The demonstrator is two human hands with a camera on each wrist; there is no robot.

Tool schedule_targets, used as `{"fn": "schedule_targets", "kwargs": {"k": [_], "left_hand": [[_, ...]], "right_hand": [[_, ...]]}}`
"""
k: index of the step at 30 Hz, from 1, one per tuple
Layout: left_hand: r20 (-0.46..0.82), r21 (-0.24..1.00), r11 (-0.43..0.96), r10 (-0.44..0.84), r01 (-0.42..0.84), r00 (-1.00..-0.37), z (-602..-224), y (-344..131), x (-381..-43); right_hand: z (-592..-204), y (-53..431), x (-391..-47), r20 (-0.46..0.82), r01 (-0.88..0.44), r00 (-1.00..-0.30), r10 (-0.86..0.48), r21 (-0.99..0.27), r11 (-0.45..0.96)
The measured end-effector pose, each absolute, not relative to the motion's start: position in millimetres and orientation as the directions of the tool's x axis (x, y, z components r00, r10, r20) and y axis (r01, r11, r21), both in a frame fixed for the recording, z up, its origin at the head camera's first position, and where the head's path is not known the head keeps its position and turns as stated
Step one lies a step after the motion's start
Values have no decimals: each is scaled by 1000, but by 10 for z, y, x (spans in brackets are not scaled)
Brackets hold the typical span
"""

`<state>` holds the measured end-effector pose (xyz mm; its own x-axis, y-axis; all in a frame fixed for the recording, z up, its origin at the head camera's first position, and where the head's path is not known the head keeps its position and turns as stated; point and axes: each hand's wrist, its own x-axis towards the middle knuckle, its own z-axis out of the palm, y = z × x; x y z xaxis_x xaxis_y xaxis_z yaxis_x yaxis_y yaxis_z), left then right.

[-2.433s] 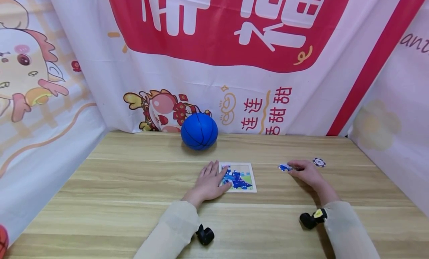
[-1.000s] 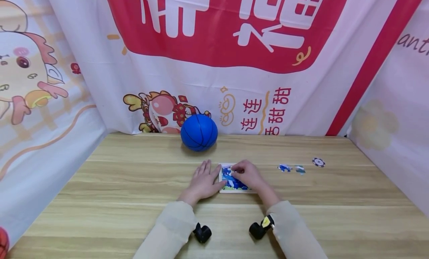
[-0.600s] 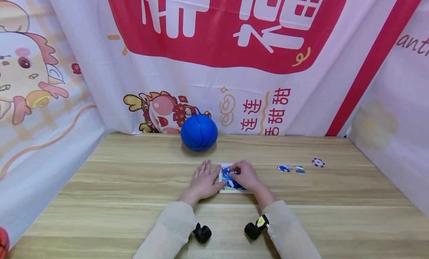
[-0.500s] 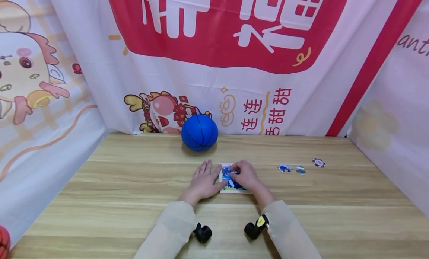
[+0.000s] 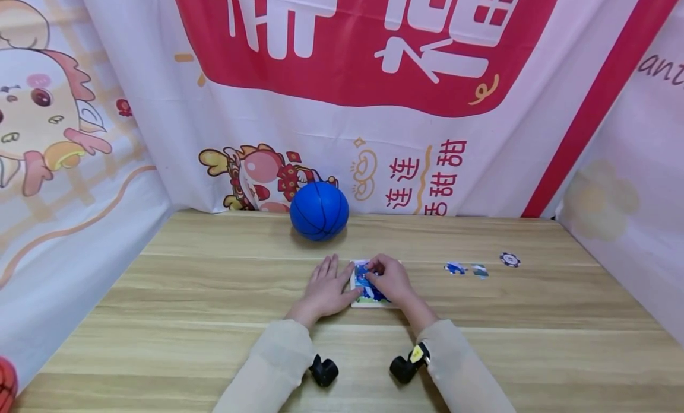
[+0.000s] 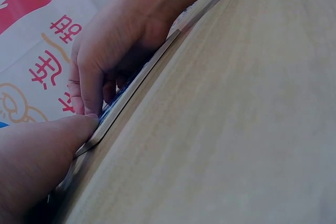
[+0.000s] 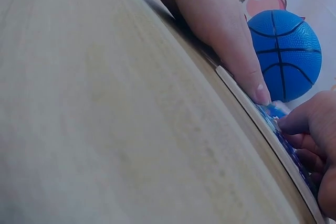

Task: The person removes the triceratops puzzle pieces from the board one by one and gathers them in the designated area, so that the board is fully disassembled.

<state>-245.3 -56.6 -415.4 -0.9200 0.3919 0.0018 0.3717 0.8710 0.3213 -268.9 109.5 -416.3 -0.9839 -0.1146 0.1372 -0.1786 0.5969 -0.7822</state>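
Observation:
A small framed jigsaw puzzle (image 5: 366, 304) with a blue picture lies on the wooden table. My left hand (image 5: 324, 292) rests on its left side, fingers spread, thumb over the frame. Over the picture, my right hand (image 5: 392, 280) bends its thumb and fingers together on a puzzle piece (image 7: 277, 109), mostly hidden by the fingers. In the right wrist view this piece looks slightly raised, close to the left thumb. Two loose pieces lie right of the frame: a blue one (image 5: 455, 268) and a greenish-grey one (image 5: 480, 271).
A blue toy basketball (image 5: 319, 212) stands behind the puzzle near the printed back curtain (image 5: 256, 122). At the far right lies a round chip with a dark blue and white rim (image 5: 510, 259). Part of a red ball (image 5: 6, 382) shows at the left edge.
My right hand has moved left from the loose pieces to the puzzle, then shifted slightly further left over the picture. The left hand has stayed by the frame. In the last half second little differs.

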Motion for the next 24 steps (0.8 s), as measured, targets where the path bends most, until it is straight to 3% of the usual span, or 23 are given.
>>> {"fn": "schedule_targets", "kwargs": {"k": [24], "left_hand": [[-3, 335, 865, 397, 373, -918, -4135, -575, -2442]], "right_hand": [[-4131, 1081, -2714, 70, -131, -990, -120, -761, 636]]}}
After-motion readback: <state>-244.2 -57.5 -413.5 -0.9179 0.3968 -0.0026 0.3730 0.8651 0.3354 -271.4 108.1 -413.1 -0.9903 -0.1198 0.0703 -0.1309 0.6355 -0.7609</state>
